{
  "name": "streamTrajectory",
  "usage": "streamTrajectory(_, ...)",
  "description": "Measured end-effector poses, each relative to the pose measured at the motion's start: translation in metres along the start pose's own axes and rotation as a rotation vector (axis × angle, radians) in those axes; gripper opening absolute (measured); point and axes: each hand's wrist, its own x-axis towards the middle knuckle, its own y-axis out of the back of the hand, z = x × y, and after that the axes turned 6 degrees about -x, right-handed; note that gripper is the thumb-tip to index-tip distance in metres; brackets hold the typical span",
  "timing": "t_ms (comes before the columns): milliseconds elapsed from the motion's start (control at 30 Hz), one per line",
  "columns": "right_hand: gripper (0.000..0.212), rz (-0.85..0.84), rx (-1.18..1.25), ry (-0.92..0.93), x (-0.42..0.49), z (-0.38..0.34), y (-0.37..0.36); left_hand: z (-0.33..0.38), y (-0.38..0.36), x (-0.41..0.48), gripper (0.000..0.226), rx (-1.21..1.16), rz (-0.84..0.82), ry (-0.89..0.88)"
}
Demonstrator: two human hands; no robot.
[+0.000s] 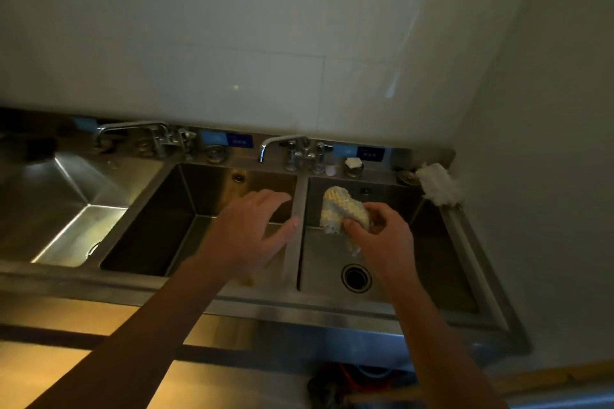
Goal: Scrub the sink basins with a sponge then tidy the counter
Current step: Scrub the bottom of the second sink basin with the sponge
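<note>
- Our right hand (382,232) curls its fingers and thumb round the sponge (339,206), which it holds above the right basin (442,259), clear of the steel.
- Our left hand (255,229) is spread flat and holds nothing. It hovers over the middle basin (186,196), thumb close to the divider (297,209).
- We grip only the sponge's lower end and the rest stands free, so hard scrubbing could fold it or tug it loose.
- A wide sweep along the back wall could knock the soap piece (353,163) off the desk ledge into the basin.
- The right basin shows only its drain (356,277).
- We see nothing loose in the middle basin or the left basin (83,229), though our arm hides part of the middle one.
</note>
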Motion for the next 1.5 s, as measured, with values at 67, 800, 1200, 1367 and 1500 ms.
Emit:
streamTrajectory(67, 0.045, -0.014, -0.002, 0.017, -0.001, -0.017, -0.019, -0.018, 0.013, -0.005, 0.059, -0.005, 0.023, 0.009)
streamTrajectory(800, 0.039, -0.138, 0.024, -0.045, 0.024, -0.122, -0.261, -0.273, 0.092, -0.026, 0.058, -0.148, -0.01, 0.203)
streamTrajectory(1200, 0.038, -0.22, 0.129, -0.097, 0.083, -0.073, -0.276, -0.268, 0.059, 0.012, 0.065, -0.066, -0.07, 0.318)
streamTrajectory(1367, 0.039, -0.259, 0.141, -0.125, 0.099, -0.061, -0.278, -0.264, 0.047, 0.023, 0.067, -0.062, -0.092, 0.341)
streamTrajectory(1500, 0.041, -0.267, 0.159, -0.14, 0.111, -0.061, -0.281, -0.268, 0.041, 0.033, 0.065, -0.066, -0.095, 0.339)
